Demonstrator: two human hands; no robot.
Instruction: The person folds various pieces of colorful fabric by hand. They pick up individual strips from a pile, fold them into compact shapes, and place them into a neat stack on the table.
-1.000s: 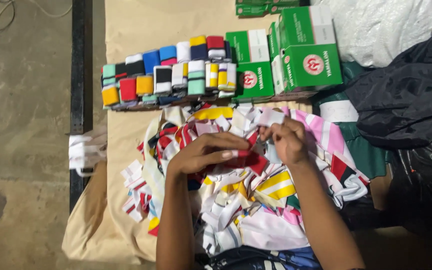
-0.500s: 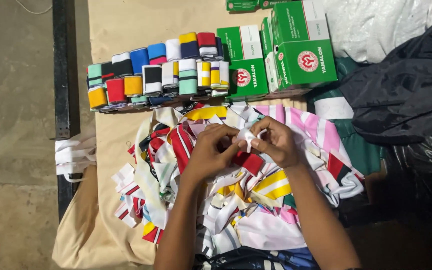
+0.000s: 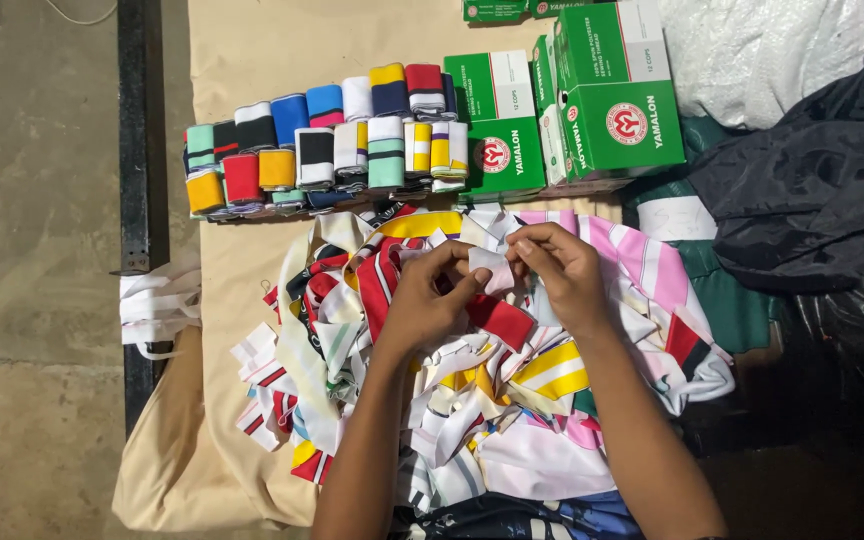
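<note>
My left hand and my right hand meet over a heap of striped knit fabric strips. Both pinch one small white fabric strip between their fingertips. A red strip lies just under my left hand. The heap holds red, white, yellow, pink and green pieces and rests on a beige cloth. Beyond the heap stands a row of rolled fabric bands in several colours.
Green and white cardboard boxes stand at the back right. Dark plastic sheeting and a white sack lie to the right. A black metal bar and loose white strips sit at the left edge, over concrete floor.
My hands came together over the heap and took up a small white strip. The view has shifted slightly, so the rolls and boxes sit lower and further right.
</note>
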